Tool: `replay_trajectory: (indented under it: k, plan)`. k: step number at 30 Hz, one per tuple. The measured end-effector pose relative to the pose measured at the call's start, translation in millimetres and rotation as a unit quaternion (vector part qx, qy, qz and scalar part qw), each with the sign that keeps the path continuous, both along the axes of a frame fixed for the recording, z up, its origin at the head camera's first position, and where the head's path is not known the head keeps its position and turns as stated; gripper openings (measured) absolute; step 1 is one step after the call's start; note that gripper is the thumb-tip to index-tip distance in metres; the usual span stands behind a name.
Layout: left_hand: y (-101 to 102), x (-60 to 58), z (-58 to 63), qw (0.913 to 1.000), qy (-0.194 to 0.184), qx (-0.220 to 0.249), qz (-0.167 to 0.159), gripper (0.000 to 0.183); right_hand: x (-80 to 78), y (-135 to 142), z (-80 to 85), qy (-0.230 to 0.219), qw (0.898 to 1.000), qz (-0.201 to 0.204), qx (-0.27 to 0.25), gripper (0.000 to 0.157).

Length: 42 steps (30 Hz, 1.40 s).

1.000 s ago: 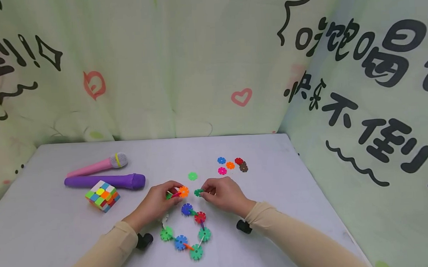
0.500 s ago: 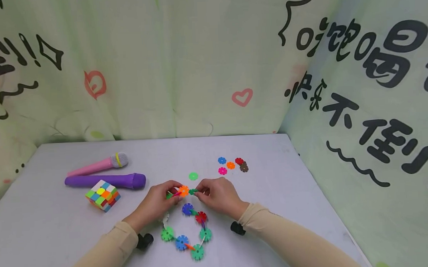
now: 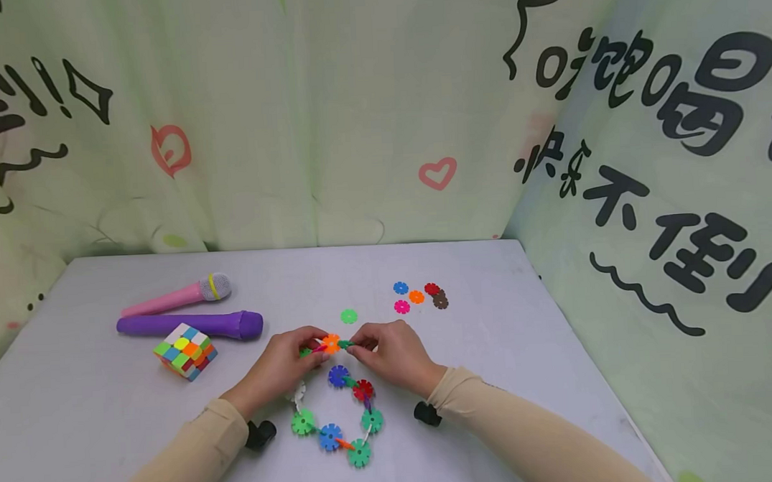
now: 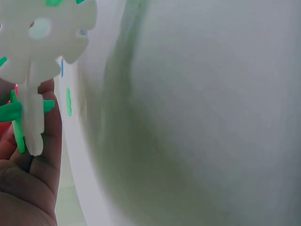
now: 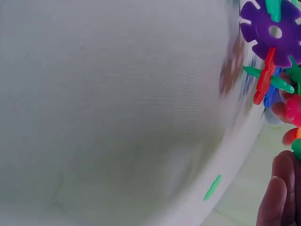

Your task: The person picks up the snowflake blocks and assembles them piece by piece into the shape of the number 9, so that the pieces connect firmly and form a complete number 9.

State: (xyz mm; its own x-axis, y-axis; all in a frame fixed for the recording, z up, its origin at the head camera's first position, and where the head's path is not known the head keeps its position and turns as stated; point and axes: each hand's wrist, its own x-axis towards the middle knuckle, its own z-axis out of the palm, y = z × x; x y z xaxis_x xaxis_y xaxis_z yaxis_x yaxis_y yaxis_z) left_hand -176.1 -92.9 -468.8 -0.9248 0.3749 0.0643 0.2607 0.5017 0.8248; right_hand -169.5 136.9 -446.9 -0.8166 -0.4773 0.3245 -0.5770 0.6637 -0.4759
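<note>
Slotted plastic snowflake discs are joined into a curved chain between my hands, its lower part lying on the table. My left hand (image 3: 292, 359) grips the chain's upper left end, where an orange disc (image 3: 331, 343) pokes out beside a pink one (image 3: 320, 349). From the other side my right hand (image 3: 397, 352) pinches a dark green disc (image 3: 346, 344) between thumb and fingertips, its edge right at the orange disc's rim. The chain's other end is a dark blue disc (image 3: 338, 376), just below. A white disc (image 4: 61, 23) stands large in the left wrist view, a purple disc (image 5: 256, 30) in the right.
Loose discs lie farther back: a light green disc (image 3: 349, 316) by itself, and blue (image 3: 401, 288), orange (image 3: 416, 296), pink (image 3: 402, 307), red (image 3: 432, 288) and brown (image 3: 440, 300) ones grouped. At left are a pink microphone (image 3: 175, 298), a purple microphone (image 3: 234, 325) and a puzzle cube (image 3: 186, 352).
My right hand has moved left, bringing the dark green disc from a gap away up to the orange disc's edge. The left hand has stayed about where it was, still gripping the chain.
</note>
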Motion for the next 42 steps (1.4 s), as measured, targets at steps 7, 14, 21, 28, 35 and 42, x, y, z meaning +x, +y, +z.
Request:
replay_trajectory:
  k: [7, 14, 21, 28, 35, 42]
  plan:
    - [0.5, 1.1, 2.4, 0.9998, -0.016, 0.005, 0.009, 0.032, -0.8, 0.4, -1.5, -0.009, 1.0, -0.004, 0.005, 0.007]
    - [1.0, 1.6, 3.2, 0.9996, -0.028, 0.008, 0.001, 0.031, -0.2, 0.6, -2.4, -0.014, 1.0, -0.003, 0.009, 0.011]
    - [1.0, 1.2, 3.9, 0.9996, -0.029, 0.008, -0.002, 0.031, 1.4, 1.1, -2.4, 0.01, 1.0, -0.004, 0.021, 0.013]
    - [1.1, 2.5, 5.1, 0.9994, -0.029, 0.013, -0.016, 0.034, 2.1, -2.1, -0.3, 0.021, 0.999, 0.016, 0.019, 0.01]
    - [2.9, 4.3, 8.0, 0.9993, -0.03, 0.023, -0.002, 0.034, -1.6, -6.4, 1.1, 0.006, 1.0, 0.014, -0.01, 0.01]
    - [0.6, 3.2, 6.6, 0.9995, -0.029, 0.01, 0.011, 0.035, -1.7, 0.4, -0.5, -0.133, 0.991, -0.012, 0.001, 0.022]
